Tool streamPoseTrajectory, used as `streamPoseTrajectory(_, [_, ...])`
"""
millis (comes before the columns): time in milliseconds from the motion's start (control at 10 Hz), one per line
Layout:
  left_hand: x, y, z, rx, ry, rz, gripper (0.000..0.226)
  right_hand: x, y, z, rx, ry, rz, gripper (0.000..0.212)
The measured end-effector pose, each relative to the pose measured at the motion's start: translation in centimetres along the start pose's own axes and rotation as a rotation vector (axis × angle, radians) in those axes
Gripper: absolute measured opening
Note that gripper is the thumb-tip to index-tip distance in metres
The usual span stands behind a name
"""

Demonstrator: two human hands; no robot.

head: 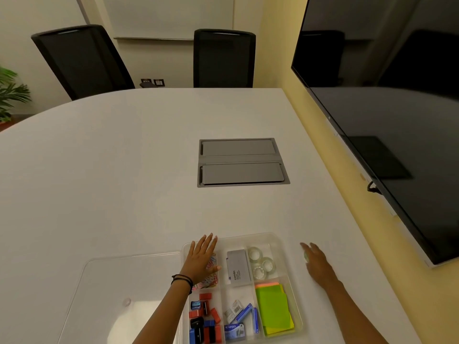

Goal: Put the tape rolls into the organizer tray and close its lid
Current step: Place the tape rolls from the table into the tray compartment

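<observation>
Sitting on white tabletop (124, 170), near edge: clear organizer tray (285, 240) w/ six compartments, lid (119, 289) lying open flat to its left, still hinged alongside.

Resting in far-right compartment: three clear tape rolls (260, 263), touching each other. Lying under right hand (316, 263), on tabletop just right of tray: fourth tape roll (306, 256), mostly covered, only a pale edge showing. Right fingers (306, 247) curling down over it; can't tell whether actually gripping or just covering.

Hovering over far-left compartment: left hand (202, 259), fingers spread open and flat, holding nothing, black bands at wrist. Peeking out beneath it: coloured paper clips (212, 279).

Lying in far-middle compartment: grey box (238, 268), reading "camlin" on side. Filling near-left: red, blue & black small items (205, 321), incl. a blue sharpener. Filling near-middle: staple boxes (239, 319), one blue reading "kangaro"; smaller print unreadable. Stacking in near-right: green sticky notes (273, 309) w/ orange pad under.

Sitting farther out on tabletop: grey cable hatch (242, 162), closed. Hanging at right: dark screen (397, 95). Standing at far side: two black chairs (223, 58).
</observation>
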State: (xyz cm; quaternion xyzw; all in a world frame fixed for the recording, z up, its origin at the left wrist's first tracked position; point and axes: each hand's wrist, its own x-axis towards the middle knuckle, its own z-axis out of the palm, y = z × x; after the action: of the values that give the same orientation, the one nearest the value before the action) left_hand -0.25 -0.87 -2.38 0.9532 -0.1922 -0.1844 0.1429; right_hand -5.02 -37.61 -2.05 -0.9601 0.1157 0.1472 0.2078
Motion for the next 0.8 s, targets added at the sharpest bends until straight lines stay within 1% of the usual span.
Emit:
streamPoseTrajectory(100, [0.0,-0.1,0.0,0.006,-0.006,-0.003,0.086,-0.2,-0.1,0.8,-0.054,0.047,0.032,0.050])
streamPoseTrajectory(200, [0.0,-0.1,0.1,0.006,-0.007,-0.003,0.086,-0.5,-0.5,0.8,-0.054,0.073,0.065,0.046])
streamPoseTrajectory(300, [0.0,-0.1,0.1,0.010,-0.010,-0.003,0.086,-0.4,-1.4,0.1,0.020,0.079,0.059,0.042])
streamPoseTrajectory(400, [0.1,-0.1,0.1,0.011,-0.010,-0.004,0.086,-0.3,-3.3,-0.9,0.171,0.170,-0.074,0.043])
streamPoseTrajectory(500, [0.1,0.0,0.0,0.008,-0.009,-0.004,0.087,-0.4,-5.7,-1.8,0.279,0.225,-0.226,0.038])
streamPoseTrajectory(600, [0.0,0.0,0.0,0.015,-0.010,-0.006,0.086,-0.4,-7.7,-1.8,0.304,0.165,-0.337,0.038])
streamPoseTrajectory(700, [0.0,0.0,0.0,0.016,-0.014,-0.006,0.086,-0.3,-9.1,-1.0,0.207,0.043,-0.415,0.040])
streamPoseTrajectory(800, [0.0,0.0,0.0,0.010,-0.011,-0.004,0.086,-0.2,-10.1,-0.2,0.069,-0.052,-0.433,0.041])
